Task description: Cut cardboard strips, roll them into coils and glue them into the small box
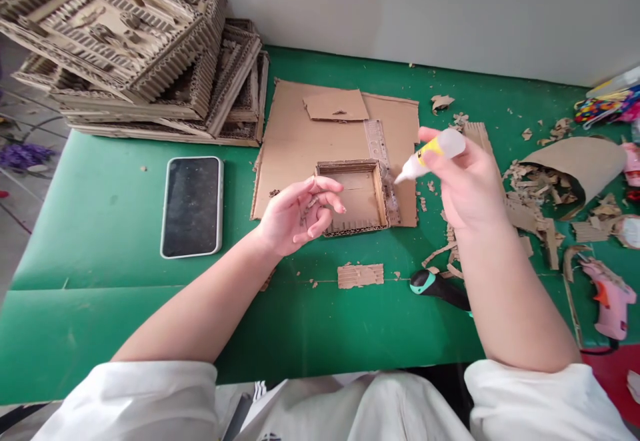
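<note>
My right hand (473, 178) grips a small white glue bottle (434, 153) with a yellow label, its nozzle tilted down to the left. My left hand (303, 214) is loosely curled, with what looks like a small corrugated cardboard strip (309, 209) between thumb and fingers, partly hidden. Just beyond that hand lies a shallow cardboard box frame (381, 194) with low corrugated walls. The frame rests on a flat cardboard sheet (290, 134). A clear ruler (376, 140) lies along the frame's right side and passes behind it.
Stacked cardboard frames (165, 61) stand at the back left, near a phone (193, 206). A cardboard piece (360, 276) and a black-and-teal-handled tool (440, 288) lie in front. At right are cardboard scraps (543, 221), a rolled cardboard cone (575, 161) and a pink glue gun (610, 298).
</note>
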`<state>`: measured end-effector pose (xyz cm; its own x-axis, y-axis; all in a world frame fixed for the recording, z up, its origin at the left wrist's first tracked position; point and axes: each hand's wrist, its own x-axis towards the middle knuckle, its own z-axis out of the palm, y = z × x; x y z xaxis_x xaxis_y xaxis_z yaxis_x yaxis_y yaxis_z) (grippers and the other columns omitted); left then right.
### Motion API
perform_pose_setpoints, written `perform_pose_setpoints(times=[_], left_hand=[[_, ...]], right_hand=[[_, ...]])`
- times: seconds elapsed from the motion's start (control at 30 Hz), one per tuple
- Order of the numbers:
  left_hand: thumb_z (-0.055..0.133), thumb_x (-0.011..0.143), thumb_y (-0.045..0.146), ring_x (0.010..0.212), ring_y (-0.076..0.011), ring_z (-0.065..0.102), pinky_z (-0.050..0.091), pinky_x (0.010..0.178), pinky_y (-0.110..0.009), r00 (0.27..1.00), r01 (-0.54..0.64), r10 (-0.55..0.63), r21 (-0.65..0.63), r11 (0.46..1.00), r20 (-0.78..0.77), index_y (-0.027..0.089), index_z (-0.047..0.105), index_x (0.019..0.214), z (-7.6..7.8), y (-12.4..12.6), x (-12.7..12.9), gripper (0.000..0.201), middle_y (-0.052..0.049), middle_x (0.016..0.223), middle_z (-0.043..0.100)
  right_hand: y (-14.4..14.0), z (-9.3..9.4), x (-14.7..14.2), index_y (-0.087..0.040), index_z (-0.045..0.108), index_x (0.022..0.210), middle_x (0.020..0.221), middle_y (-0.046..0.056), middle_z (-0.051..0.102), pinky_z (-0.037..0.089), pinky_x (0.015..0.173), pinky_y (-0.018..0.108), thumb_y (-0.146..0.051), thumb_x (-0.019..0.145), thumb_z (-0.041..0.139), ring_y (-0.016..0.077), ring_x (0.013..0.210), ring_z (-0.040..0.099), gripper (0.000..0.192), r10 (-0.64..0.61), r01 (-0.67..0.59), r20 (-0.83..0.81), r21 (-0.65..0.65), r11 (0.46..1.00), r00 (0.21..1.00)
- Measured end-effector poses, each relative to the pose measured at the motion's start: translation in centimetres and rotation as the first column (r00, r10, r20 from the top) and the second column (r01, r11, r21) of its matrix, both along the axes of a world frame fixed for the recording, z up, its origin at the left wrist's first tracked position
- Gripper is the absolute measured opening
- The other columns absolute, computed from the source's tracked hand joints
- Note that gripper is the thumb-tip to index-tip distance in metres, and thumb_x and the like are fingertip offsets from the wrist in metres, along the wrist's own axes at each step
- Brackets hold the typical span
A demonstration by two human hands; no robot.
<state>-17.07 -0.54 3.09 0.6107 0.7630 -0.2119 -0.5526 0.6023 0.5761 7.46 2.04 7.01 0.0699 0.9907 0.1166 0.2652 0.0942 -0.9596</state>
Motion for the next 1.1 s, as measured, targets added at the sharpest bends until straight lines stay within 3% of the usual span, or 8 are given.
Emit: perform_pose_setpoints(times=[0.13, 0.33, 0.43, 0.53, 0.6, 0.83, 0.97, 1.1], left_hand=[[0.05, 0.085, 0.035, 0.033, -0.0064, 0.048, 0.019, 0.022, -0.014, 1.0, 0.0, 0.0, -0.001, 1.0, 0.002, 0.014, 0.067, 0.089, 0.1, 0.0, 0.1, 0.028, -0.006, 0.075, 0.069], [0.054, 0.082, 0.034, 0.033, -0.0067, 0.048, 0.019, 0.022, -0.014, 1.0, 0.001, -0.001, -0.003, 1.0, -0.007, 0.014, 0.068, 0.088, 0.4, 0.0, 0.1, 0.025, -0.005, 0.074, 0.069], [0.052, 0.084, 0.034, 0.032, -0.0064, 0.048, 0.019, 0.023, -0.014, 1.0, -0.013, 0.014, 0.007, 1.0, -0.026, 0.014, 0.067, 0.087, 0.5, 0.0, 0.1, 0.025, -0.005, 0.073, 0.068], [0.052, 0.084, 0.033, 0.033, -0.0063, 0.048, 0.019, 0.023, -0.014, 0.999, -0.013, 0.013, 0.009, 1.0, -0.034, 0.014, 0.067, 0.086, 0.5, 0.0, 0.1, 0.025, -0.005, 0.072, 0.068], [0.052, 0.083, 0.034, 0.033, -0.0063, 0.048, 0.019, 0.023, -0.014, 0.999, -0.002, 0.002, 0.009, 1.0, -0.037, 0.015, 0.067, 0.086, 0.4, 0.0, 0.1, 0.024, -0.005, 0.073, 0.068], [0.054, 0.082, 0.034, 0.035, -0.0064, 0.049, 0.018, 0.023, -0.015, 1.0, 0.005, -0.005, 0.037, 0.999, -0.021, 0.015, 0.067, 0.088, 0.3, -0.1, 0.1, 0.024, -0.005, 0.075, 0.068], [0.055, 0.081, 0.033, 0.035, -0.0065, 0.047, 0.018, 0.024, -0.016, 1.0, 0.001, 0.0, 0.031, 1.0, -0.028, 0.015, 0.067, 0.087, 0.3, -0.1, 0.1, 0.023, -0.005, 0.074, 0.069], [0.052, 0.082, 0.032, 0.035, -0.0065, 0.047, 0.017, 0.023, -0.016, 1.0, -0.003, 0.004, 0.034, 0.999, -0.024, 0.014, 0.067, 0.088, 0.3, -0.2, 0.1, 0.024, -0.005, 0.074, 0.069]], right_hand=[[-0.2, -0.1, -0.2, -0.025, 0.064, 0.09, 0.101, 0.004, 0.069, 0.056, 0.081, 0.042, -0.054, 0.078, 0.061, 0.0223, 0.1, 0.065, 0.032, -0.014, 0.011, 0.055, 0.052, 0.999, 0.998], [-1.0, -0.1, -1.0, -0.024, 0.061, 0.084, 0.096, 0.005, 0.067, 0.053, 0.087, 0.046, -0.052, 0.074, 0.066, 0.0247, 0.104, 0.062, 0.029, -0.248, 0.17, 0.242, 0.304, 0.937, 0.938], [-0.9, -0.2, -1.4, -0.026, 0.056, 0.09, 0.076, -0.001, 0.064, 0.054, 0.082, 0.044, -0.052, 0.078, 0.062, 0.0189, 0.081, 0.066, 0.029, -0.131, 0.086, 0.178, 0.237, 0.968, 0.975], [-0.6, -0.3, -1.5, -0.027, 0.053, 0.096, 0.058, -0.007, 0.053, 0.055, 0.071, 0.038, -0.052, 0.078, 0.062, 0.0129, 0.056, 0.06, 0.032, 0.016, -0.022, 0.061, 0.1, 0.995, 0.998], [-0.5, -0.1, -1.3, -0.027, 0.055, 0.099, 0.053, -0.008, 0.049, 0.054, 0.067, 0.036, -0.056, 0.079, 0.057, 0.0118, 0.051, 0.056, 0.035, 0.072, -0.072, 0.037, 0.022, 0.997, 0.997], [-0.5, 0.3, -0.7, -0.022, 0.064, 0.098, 0.083, 0.005, 0.068, 0.055, 0.07, 0.036, -0.07, 0.083, 0.034, 0.0186, 0.081, 0.066, 0.058, 0.178, -0.177, 0.008, -0.064, 0.982, 0.984], [-0.6, -0.2, -0.8, -0.026, 0.063, 0.1, 0.104, 0.004, 0.068, 0.056, 0.073, 0.038, -0.067, 0.076, 0.054, 0.0218, 0.099, 0.064, 0.049, 0.098, -0.099, 0.09, 0.006, 0.995, 0.991], [-0.7, -0.6, -0.8, -0.026, 0.064, 0.095, 0.109, 0.005, 0.068, 0.056, 0.075, 0.041, -0.061, 0.078, 0.056, 0.0231, 0.102, 0.064, 0.04, 0.055, -0.062, 0.111, 0.061, 0.996, 0.992]])
